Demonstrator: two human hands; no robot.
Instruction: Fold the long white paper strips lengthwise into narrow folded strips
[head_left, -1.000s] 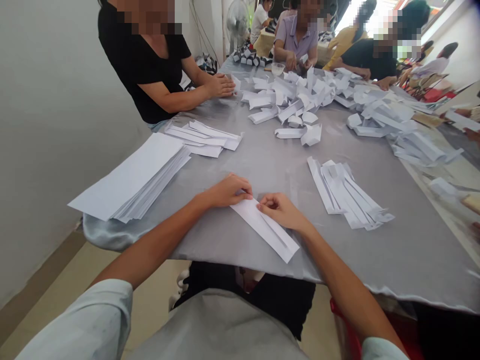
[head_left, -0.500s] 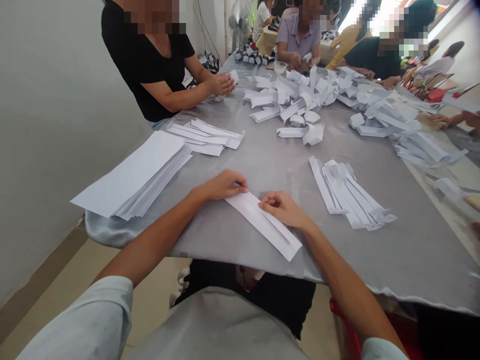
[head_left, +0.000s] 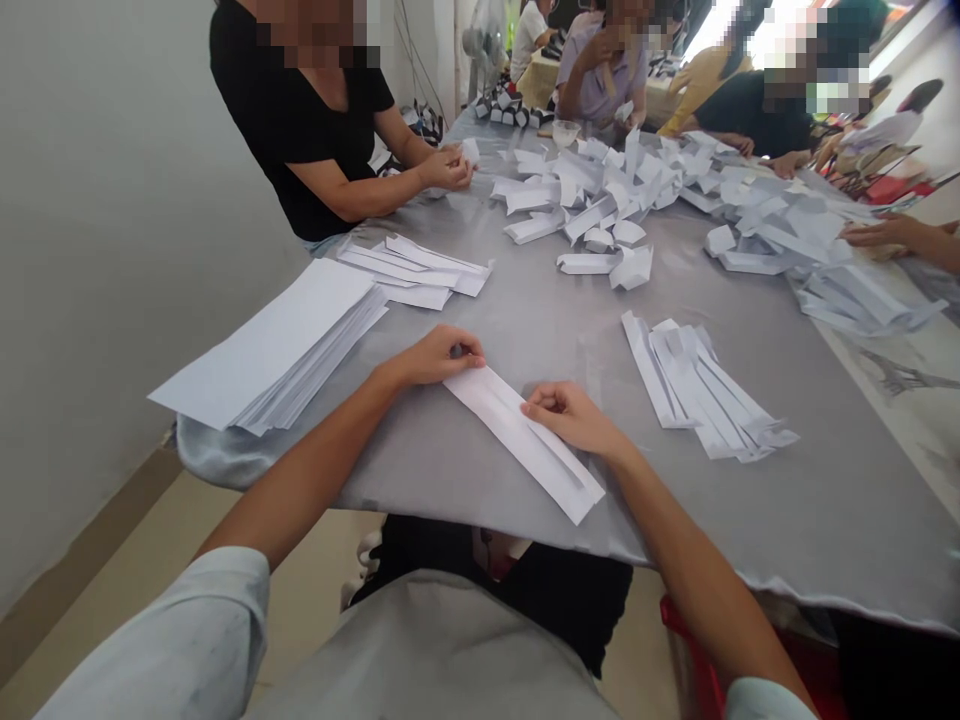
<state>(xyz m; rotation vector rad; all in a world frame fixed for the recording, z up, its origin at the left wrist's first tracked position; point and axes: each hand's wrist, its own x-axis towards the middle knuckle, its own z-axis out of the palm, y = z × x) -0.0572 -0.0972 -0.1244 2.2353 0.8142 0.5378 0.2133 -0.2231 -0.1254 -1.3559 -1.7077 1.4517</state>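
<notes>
A long white paper strip (head_left: 517,432), folded lengthwise, lies slantwise on the grey table (head_left: 525,320) right in front of me. My left hand (head_left: 435,355) is curled and pinches the strip's far end. My right hand (head_left: 574,415) is closed in a pinch on the strip's middle, pressing along the fold. The near end of the strip reaches the table's front edge.
A stack of flat white sheets (head_left: 274,345) lies at my left, folded strips (head_left: 416,270) behind it. A fan of finished strips (head_left: 701,390) lies at my right. Heaps of folded paper (head_left: 615,200) cover the far table, where several other people sit working.
My left hand has slid outward along the strip toward its far end. The strip now shows longer between my two hands. The view has shifted slightly.
</notes>
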